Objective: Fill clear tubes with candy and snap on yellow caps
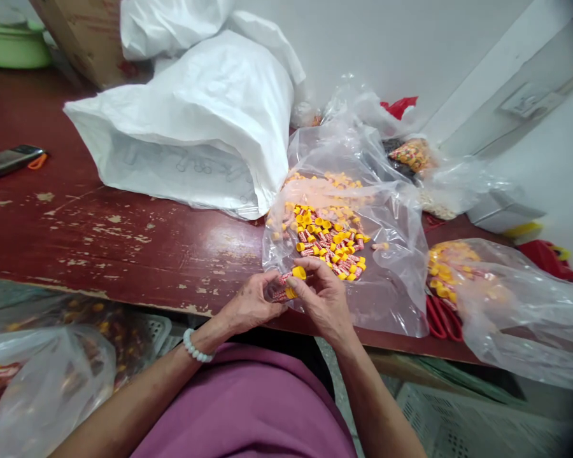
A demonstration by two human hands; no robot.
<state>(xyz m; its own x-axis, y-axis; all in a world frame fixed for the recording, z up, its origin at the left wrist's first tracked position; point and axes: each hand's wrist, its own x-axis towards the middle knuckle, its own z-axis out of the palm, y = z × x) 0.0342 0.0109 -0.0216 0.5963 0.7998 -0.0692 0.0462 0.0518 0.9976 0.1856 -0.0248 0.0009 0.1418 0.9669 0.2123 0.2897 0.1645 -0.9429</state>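
At the table's near edge, the left hand (251,302) grips a small bundle of red-and-white tubes (277,294) while the right hand (322,296) pinches a yellow cap (298,273) at the bundle's top; the capping step appears to be in hand, and the next move likely calls for pressing that cap squarely home. Beyond lie one open clear bag (391,254) heaped with tubes too many to count; one pair of red scissors (442,318); one white sack (205,127); one phone (9,159) far left.
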